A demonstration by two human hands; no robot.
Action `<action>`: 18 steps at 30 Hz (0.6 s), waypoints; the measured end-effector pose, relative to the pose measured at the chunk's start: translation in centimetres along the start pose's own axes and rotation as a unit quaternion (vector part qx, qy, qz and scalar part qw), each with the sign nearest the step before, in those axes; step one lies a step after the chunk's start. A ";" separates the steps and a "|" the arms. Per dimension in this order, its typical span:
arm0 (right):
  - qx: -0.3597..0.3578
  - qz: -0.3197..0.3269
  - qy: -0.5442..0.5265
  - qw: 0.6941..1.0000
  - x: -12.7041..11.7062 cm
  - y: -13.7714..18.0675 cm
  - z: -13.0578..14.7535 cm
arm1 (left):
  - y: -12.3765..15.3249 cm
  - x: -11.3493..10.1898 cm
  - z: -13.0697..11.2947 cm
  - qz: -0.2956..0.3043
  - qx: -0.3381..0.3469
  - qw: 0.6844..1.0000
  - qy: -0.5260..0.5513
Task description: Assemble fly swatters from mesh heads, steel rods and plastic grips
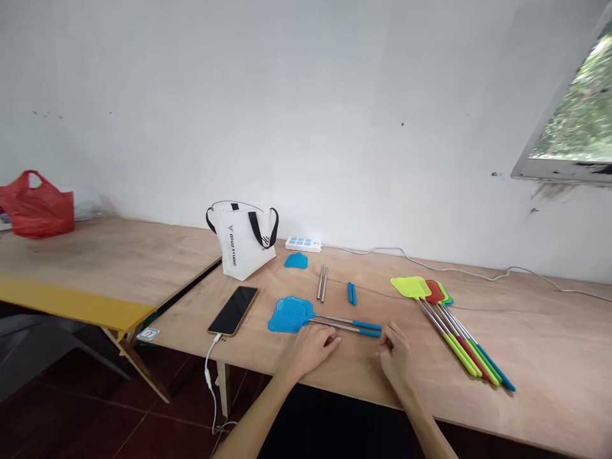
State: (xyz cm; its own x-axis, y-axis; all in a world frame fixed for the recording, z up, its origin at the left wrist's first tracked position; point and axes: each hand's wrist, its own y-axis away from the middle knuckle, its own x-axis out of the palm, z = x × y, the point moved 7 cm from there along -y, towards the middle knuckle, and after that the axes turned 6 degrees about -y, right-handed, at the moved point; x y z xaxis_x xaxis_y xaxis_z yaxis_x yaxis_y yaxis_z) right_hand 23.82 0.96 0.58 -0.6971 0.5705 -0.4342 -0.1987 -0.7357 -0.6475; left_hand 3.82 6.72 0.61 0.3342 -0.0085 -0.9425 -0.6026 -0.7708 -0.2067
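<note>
Two blue fly swatters (289, 315) lie side by side on the table, heads overlapping to the left and handles to the right. My left hand (314, 346) rests palm down by the near swatter's neck, its fingers loosely laid out and touching or almost touching the metal shaft. At the other end, my right hand (396, 349) is curled, with thumb and fingertips at the tip of the near blue handle. Behind them are a loose blue swatter head (296, 260), two metal rods (322, 284) and two short blue handle grips (352, 293).
Several assembled swatters (461, 341) in yellow, red, green and blue fan out at right. A phone (233, 310) on a white cable lies left, before a white bag (243, 245). A power strip (303, 243) sits by the wall. A red plastic bag (38, 207) is on another table.
</note>
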 end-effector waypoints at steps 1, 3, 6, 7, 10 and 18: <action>0.004 -0.001 0.009 1.000 -0.2 0.0 -0.1 | 0.0 0.0 0.0 -0.003 0.002 1.000 0.001; 0.000 0.011 0.021 1.000 -0.2 0.0 -0.1 | 0.0 0.1 0.0 -0.008 0.005 1.000 0.001; -0.025 0.034 0.013 0.999 0.2 0.1 0.3 | 0.0 0.3 0.0 -0.010 0.012 1.000 -0.002; -0.033 0.037 0.012 0.999 0.3 0.2 0.4 | 0.0 0.4 0.0 -0.012 0.014 1.000 -0.003; -0.044 0.049 0.049 0.997 0.7 0.1 0.5 | -0.1 0.5 0.0 -0.012 0.016 1.000 -0.004; -0.096 0.141 0.176 0.970 3.3 0.3 0.2 | 0.0 0.1 -0.3 -0.021 0.019 0.999 -0.018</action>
State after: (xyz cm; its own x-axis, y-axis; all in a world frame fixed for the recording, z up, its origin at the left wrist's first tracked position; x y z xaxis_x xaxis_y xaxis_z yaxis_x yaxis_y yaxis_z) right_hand 21.31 2.51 -0.89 -0.4208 0.4706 -0.7756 0.1207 -0.8183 -0.5620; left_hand 4.11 6.56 0.60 0.3340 0.0479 -0.9414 -0.6152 -0.7456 -0.2562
